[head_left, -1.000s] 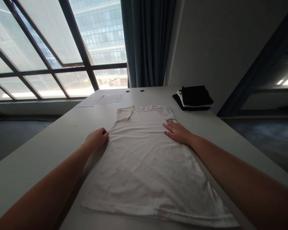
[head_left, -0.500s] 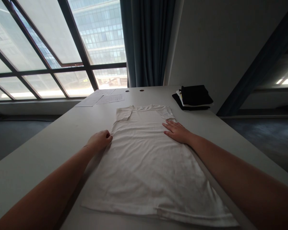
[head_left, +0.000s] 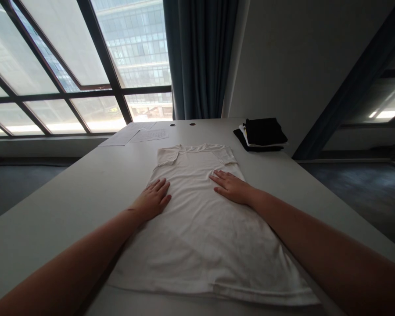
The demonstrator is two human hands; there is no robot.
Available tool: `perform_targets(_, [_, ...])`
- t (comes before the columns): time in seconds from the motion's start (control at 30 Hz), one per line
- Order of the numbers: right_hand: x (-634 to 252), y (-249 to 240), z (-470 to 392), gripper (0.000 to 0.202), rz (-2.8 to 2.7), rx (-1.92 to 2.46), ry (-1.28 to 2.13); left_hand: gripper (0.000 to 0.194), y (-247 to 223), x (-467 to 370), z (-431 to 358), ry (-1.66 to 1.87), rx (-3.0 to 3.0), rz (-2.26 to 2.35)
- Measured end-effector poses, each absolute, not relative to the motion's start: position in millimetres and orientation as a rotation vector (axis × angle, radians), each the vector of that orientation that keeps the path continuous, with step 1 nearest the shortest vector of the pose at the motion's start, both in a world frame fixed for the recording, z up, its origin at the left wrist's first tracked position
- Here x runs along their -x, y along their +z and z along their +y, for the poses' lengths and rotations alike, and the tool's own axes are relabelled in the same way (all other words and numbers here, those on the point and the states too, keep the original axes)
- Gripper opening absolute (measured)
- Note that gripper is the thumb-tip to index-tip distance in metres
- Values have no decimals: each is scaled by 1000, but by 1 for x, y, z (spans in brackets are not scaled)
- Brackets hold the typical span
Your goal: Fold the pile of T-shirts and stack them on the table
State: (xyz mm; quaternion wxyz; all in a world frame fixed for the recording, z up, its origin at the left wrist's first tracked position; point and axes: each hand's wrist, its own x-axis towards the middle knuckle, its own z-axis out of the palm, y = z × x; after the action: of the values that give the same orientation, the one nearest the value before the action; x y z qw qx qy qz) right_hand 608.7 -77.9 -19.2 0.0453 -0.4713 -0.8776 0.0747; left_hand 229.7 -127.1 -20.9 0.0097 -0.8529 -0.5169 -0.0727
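Observation:
A white T-shirt (head_left: 197,237) lies spread on the white table, its neckline at the far end and its hem towards me. Both short sleeves are turned inward over the body, and wrinkles cross the fabric. My left hand (head_left: 153,199) rests flat on the shirt's left side, fingers stretched out. On the right part of the shirt, my right hand (head_left: 232,186) lies palm down with its fingers extended. Neither hand grips the cloth.
A stack of folded clothes (head_left: 263,134), mostly black, sits at the table's far right. Printed papers (head_left: 149,134) lie at the far left, near two round holes in the white tabletop (head_left: 75,197). Behind stand a dark blue curtain (head_left: 202,61) and large windows.
My left hand has moved right from the shirt's left edge onto the cloth, its curled fingers now spread flat. My right hand has slid slightly inward over the shirt.

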Motion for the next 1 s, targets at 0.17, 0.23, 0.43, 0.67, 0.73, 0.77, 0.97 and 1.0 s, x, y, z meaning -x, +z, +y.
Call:
perform_targets(0.17, [-611, -24, -75, 72, -2699, 1465, 272, 57, -15, -213, -176, -293, 2855, -1418])
perform_targets(0.23, [-612, -24, -73, 73, -2700, 1454, 272, 54, -13, -206, -200, -299, 2885, -1353])
perform_targets(0.43, [-602, -4, -100, 68, -2674, 1480, 158, 54, -14, -187, -255, -352, 2786, -1217])
perform_targets(0.67, [-588, 0, -230, 68, -2747, 1258, 332, 66, -14, -180, -293, -314, 2771, -1185])
perform_targets(0.73, [-597, -3, -258, 69, -2763, 1308, 421, 68, -14, -177, -295, -276, 2785, -1198])
perform_targets(0.77, [-604, -4, -268, 69, -2761, 1331, 449, 68, -15, -174, -296, -267, 2785, -1199])
perform_targets(0.97, [-638, -8, -302, 67, -2689, 1427, 456, 51, -7, -174, -301, -296, 2722, -1249])
perform_targets(1.0, [-639, -7, -305, 68, -2685, 1443, 442, 46, -4, -179, -302, -311, 2705, -1281])
